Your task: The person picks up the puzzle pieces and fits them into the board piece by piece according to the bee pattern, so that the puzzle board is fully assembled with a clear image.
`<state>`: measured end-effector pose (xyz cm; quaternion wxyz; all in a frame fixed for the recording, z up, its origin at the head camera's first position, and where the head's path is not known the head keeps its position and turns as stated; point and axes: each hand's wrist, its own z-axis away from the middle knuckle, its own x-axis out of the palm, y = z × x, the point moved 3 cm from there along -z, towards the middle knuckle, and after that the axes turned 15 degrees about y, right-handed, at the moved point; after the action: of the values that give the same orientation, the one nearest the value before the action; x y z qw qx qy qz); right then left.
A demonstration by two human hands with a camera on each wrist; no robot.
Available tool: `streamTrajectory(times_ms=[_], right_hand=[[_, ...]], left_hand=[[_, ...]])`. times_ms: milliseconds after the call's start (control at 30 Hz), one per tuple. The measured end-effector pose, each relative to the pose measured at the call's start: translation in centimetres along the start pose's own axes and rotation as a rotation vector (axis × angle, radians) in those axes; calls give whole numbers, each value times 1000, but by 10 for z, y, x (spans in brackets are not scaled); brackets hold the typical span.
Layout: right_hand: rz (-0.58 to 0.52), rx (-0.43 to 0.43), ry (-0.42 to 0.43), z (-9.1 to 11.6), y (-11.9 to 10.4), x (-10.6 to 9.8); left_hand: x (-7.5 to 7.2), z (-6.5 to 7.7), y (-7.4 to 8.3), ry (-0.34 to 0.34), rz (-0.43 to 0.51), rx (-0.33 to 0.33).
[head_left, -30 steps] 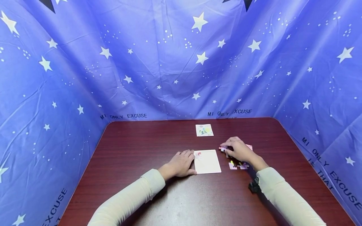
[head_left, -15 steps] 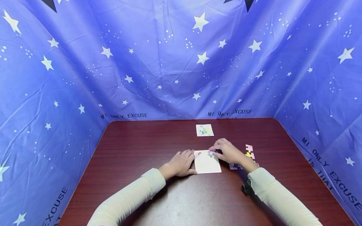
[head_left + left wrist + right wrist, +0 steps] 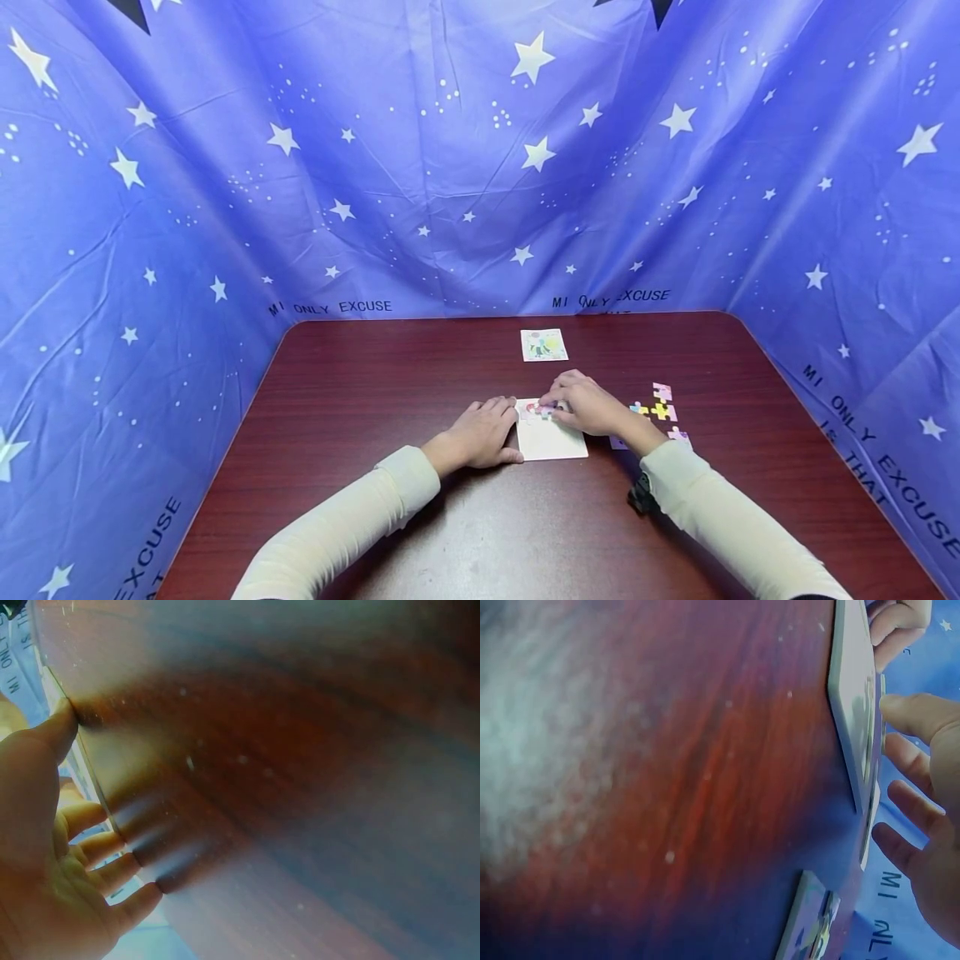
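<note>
A blue star-printed curtain [image 3: 465, 167] is hung behind and along both sides of the reddish-brown bench [image 3: 480, 517]. The left hand [image 3: 483, 433] is held with fingers extended and nothing grasped, its fingertips and thumb set against the left edge of a white board [image 3: 551, 442]. The right hand [image 3: 581, 404] is held over the board's far right part, its fingers bent toward the thumb with only a narrow gap left. The board is laid flat between the two hands. Beyond it, a picture card [image 3: 544, 345] is placed well apart from both. To the right of the board, loose puzzle pieces [image 3: 663, 411] are scattered, partly hidden by the right forearm. A corner piece [image 3: 529, 408] is seated at the board's far left corner; just beside it, a small puzzle piece [image 3: 546, 411] is pinched beneath the right fingertips.
</note>
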<state>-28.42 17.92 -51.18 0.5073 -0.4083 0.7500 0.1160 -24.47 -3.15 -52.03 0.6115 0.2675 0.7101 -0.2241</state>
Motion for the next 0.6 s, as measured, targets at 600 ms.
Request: streamTrajectory(times_ms=[600], right_hand=[[35, 6, -47, -7, -5, 7]], left_hand=[[3, -1, -1, 9, -17, 5]])
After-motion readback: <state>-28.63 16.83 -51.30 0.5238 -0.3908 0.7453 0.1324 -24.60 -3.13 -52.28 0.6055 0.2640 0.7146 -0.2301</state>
